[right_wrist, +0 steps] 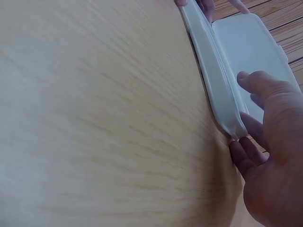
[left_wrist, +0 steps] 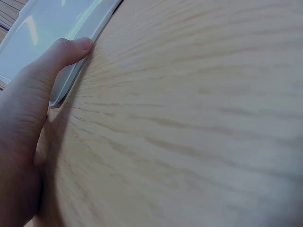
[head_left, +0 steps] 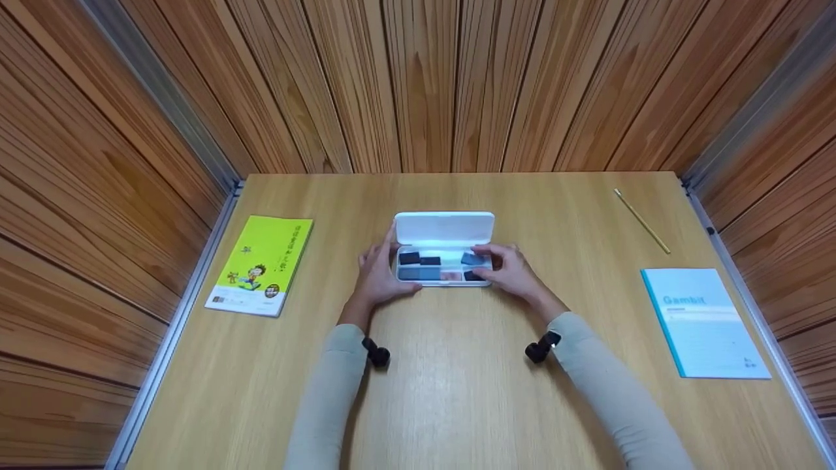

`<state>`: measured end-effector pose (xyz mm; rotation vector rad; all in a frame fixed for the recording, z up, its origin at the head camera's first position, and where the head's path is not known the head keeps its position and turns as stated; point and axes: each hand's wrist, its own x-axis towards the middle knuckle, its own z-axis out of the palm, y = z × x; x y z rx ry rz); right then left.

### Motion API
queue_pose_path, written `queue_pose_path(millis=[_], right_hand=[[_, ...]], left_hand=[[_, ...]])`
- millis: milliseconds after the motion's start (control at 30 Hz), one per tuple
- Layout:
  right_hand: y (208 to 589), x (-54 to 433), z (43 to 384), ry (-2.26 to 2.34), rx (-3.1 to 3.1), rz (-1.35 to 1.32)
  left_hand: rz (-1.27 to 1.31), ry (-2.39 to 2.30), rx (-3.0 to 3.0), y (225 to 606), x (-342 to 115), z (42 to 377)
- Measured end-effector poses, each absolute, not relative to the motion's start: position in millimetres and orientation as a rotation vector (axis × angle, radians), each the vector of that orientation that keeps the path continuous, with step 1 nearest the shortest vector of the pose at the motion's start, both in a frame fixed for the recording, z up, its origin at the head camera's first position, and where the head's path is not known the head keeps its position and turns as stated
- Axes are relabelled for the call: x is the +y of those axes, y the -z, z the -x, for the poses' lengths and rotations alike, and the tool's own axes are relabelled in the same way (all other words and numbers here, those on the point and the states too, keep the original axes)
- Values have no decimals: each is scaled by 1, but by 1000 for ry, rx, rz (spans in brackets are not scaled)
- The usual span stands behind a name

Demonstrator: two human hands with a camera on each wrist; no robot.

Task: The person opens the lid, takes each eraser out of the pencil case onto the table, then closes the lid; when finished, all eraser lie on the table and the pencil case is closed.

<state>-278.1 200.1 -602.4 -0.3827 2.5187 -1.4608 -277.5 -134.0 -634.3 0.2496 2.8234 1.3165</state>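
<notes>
Pencil case (head_left: 445, 228), white, sits open mid-tabletop (head_left: 450, 378) in the head view, dark blocks (head_left: 409, 258) in its compartments. The left hand (head_left: 380, 274) holds its left end; the right hand (head_left: 514, 271) curves over the right end — whether it pinches a block, I cannot tell. A yellow-green book (head_left: 264, 264) lies well to the left, a pencil (head_left: 643, 222) and pale-blue notebook (head_left: 708, 326) to the right. In the left wrist view, the thumb rests against the case's front wall. In the right wrist view, the thumb hangs above the case — other fingers at its end wall.
</notes>
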Motion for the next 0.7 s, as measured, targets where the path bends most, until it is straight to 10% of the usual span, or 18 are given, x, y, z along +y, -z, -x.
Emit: queue_pose_path(millis=[700], right_hand=[[602,184,282,1350,2531,353]], left_hand=[[-248,-1307,2835,633,-134,276]])
